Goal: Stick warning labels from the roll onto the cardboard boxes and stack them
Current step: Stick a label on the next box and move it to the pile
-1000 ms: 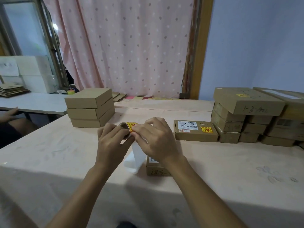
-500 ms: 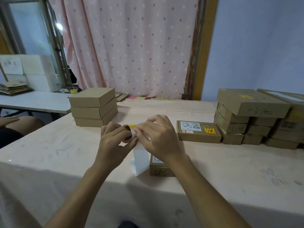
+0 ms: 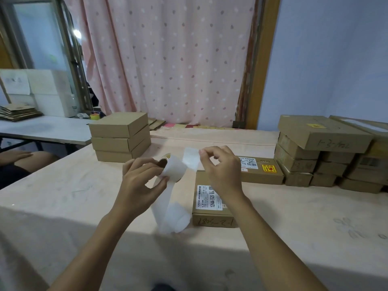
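Note:
My left hand (image 3: pixel 142 181) grips the label roll (image 3: pixel 165 164) above the table, and a white backing strip (image 3: pixel 168 208) hangs from it to the tabletop. My right hand (image 3: pixel 222 171) pinches a peeled label (image 3: pixel 191 158), its pale back toward me, just right of the roll. Below my right hand lies a small cardboard box (image 3: pixel 212 208) with a white product sticker and handwriting on its front side. Behind it sits a second flat box (image 3: pixel 262 173) bearing a yellow warning label (image 3: pixel 269 169).
Three plain boxes (image 3: pixel 120 137) are stacked at the table's back left. Several stacked boxes (image 3: pixel 327 152) fill the back right. A person's knee and hand (image 3: pixel 23 159) show at the left edge. A side table (image 3: pixel 44 129) holds flattened cardboard.
My right hand has pulled the label off the roll and moved it up and to the right. The hands have come apart, and more backing strip now hangs down.

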Motion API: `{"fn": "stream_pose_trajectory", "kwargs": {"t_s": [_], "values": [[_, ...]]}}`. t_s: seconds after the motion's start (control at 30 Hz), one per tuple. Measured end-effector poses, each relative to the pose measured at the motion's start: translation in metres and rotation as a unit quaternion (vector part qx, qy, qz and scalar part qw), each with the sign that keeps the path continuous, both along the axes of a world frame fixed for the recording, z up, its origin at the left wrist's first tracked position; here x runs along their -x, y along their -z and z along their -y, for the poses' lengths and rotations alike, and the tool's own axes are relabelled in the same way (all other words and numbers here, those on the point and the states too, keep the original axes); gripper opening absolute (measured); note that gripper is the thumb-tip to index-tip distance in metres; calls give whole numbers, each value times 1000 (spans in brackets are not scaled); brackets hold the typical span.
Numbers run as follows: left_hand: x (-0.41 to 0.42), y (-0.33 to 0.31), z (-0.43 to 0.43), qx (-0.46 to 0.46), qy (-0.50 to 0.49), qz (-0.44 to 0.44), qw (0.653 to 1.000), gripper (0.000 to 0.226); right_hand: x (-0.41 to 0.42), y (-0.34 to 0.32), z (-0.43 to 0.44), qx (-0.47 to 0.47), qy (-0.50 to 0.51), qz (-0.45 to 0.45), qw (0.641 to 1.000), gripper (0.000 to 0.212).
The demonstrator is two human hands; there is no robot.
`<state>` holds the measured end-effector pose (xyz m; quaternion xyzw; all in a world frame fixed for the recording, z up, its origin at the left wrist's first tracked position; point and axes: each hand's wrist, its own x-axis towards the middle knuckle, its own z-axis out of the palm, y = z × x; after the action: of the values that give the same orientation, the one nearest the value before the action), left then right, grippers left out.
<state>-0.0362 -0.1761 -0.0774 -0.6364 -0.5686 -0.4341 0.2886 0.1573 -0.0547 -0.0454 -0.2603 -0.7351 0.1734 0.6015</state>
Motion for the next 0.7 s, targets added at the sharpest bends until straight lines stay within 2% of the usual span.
{"fn": "stream_pose_trajectory", "kwargs": {"t_s": [0.13,0.3,0.37,0.6,0.7], "values": [[18,-3,-2,8,-29,-14,999,23,-7,0,-7,96,-14,-43,994,13],[47,-13,-16,83,-123,-167,975,29,-21,1,-15,159,-6,-61,985,12],[54,-14,-25,112,-139,-195,964,24,-26,4,-17,189,-7,-64,980,11],[67,15,-59,259,-160,-160,939,7,-39,22,-30,243,-4,-36,969,11],[70,30,-66,309,-166,-142,926,7,-44,31,-34,240,0,-20,971,13]]}}
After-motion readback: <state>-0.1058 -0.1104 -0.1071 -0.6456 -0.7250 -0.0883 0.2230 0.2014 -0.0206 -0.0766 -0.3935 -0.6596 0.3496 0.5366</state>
